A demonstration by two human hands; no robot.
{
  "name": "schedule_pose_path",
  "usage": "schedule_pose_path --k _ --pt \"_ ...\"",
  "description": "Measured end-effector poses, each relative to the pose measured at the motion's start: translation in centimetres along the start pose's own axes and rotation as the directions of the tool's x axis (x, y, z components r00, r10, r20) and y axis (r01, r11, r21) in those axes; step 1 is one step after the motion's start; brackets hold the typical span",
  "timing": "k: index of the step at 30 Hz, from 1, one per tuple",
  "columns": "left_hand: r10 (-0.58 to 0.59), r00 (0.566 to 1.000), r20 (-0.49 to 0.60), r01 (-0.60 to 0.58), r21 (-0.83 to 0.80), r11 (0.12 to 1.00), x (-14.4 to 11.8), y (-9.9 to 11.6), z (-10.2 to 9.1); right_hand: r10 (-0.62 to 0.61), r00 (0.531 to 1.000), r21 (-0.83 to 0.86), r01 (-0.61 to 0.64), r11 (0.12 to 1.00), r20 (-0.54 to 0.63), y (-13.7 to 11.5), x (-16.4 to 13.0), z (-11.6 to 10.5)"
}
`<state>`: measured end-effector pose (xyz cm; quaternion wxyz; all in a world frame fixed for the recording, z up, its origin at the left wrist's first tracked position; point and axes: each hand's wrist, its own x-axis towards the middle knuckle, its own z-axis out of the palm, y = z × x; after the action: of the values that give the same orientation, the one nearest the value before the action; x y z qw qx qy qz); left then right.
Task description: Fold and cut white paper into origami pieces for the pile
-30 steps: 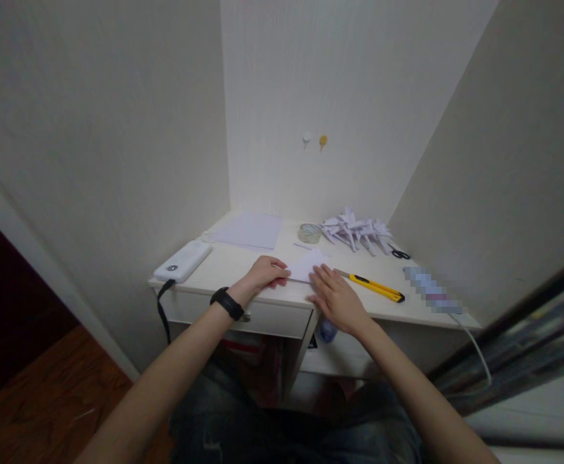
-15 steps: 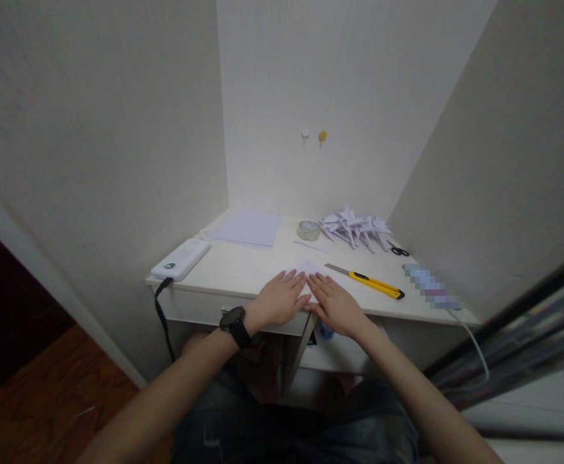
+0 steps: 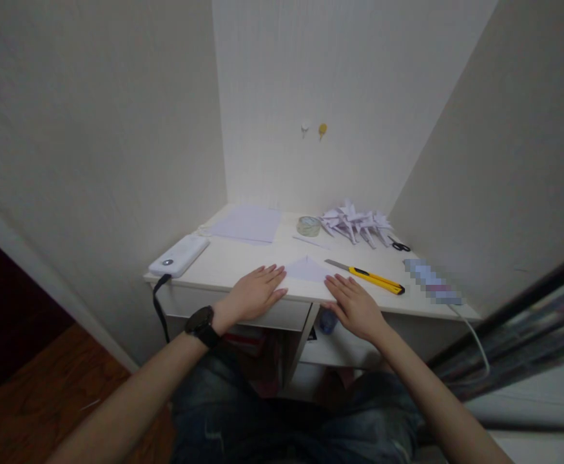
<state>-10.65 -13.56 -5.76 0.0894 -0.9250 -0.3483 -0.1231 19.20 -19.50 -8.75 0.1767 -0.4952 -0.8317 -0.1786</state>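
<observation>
Pale grey-white panelled walls enclose a corner on three sides, with brown wood-patterned floor showing at the lower left. Between the walls stands a white wooden bench with a drawer under its front edge, and the person's legs in blue denim are in front of it. Both hands lie at the front edge, palms down, fingers extended and grasping nothing: the left hand rests its fingertips at the left corner of the folded paper, and the right hand does likewise at the right corner. A pile of white, pointed folded-paper pieces sits at the back right, and a flat stack of white paper sheets lies at the back left. Near the right hand, a yellow-and-black utility knife shows its blade, pointing left. Farther right is a flat oblong thing, pixelated, with a white cable; at the left end sits a white rounded plastic device with a black cable. Between the hands, the white triangular folded paper lies flat on the bench. Behind it are a round roll of clear tape and, farther right, black-handled scissors. Smallest are two wall hooks, one white, one yellow
</observation>
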Motion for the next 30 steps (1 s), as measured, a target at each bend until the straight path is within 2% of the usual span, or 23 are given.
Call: schedule_pose_path --k 11,14,16,18,19,22,24,26,30 --pt "-0.051 0.998 -0.024 0.051 0.021 0.998 -2.3 -1.8 -0.5 0.008 0.999 0.029 -0.007 1.000 -0.039 1.4 -1.5 -0.1" --pt "-0.143 0.987 -0.074 0.147 0.055 0.988 -2.7 -2.0 -0.9 0.020 0.999 0.040 -0.018 0.999 -0.038 1.1 -1.3 -0.2" --pt "-0.230 0.962 -0.146 0.243 0.079 0.967 -2.4 -1.6 -1.3 0.029 0.999 0.046 -0.028 0.999 -0.030 0.9 -1.2 -0.3" --pt "-0.258 0.944 -0.206 0.278 0.076 0.957 -1.4 -0.6 -1.6 0.036 0.999 0.055 -0.034 0.998 -0.025 0.8 -1.2 -0.3" --pt "-0.229 0.949 -0.219 0.248 0.064 0.967 -0.7 0.1 -1.7 0.038 0.999 0.059 -0.036 0.998 -0.028 0.7 -1.1 -0.3" --pt "-0.025 0.985 -0.172 0.029 0.020 0.999 1.9 2.6 -1.5 0.035 0.999 0.066 -0.032 0.997 -0.035 0.7 -1.0 -0.3" --pt "0.055 0.989 -0.135 -0.057 -0.015 0.998 3.8 4.1 -1.0 0.030 0.999 0.065 -0.028 0.997 -0.030 0.7 -1.0 -0.3" --pt "0.043 0.993 -0.107 -0.047 -0.037 0.998 5.5 4.9 -0.4 0.027 0.999 0.066 -0.025 0.998 -0.023 0.8 -1.0 -0.3" --pt "-0.145 0.988 -0.048 0.143 -0.046 0.989 7.5 4.6 0.4 0.022 1.000 0.068 -0.021 0.997 -0.016 0.9 -1.0 -0.5"
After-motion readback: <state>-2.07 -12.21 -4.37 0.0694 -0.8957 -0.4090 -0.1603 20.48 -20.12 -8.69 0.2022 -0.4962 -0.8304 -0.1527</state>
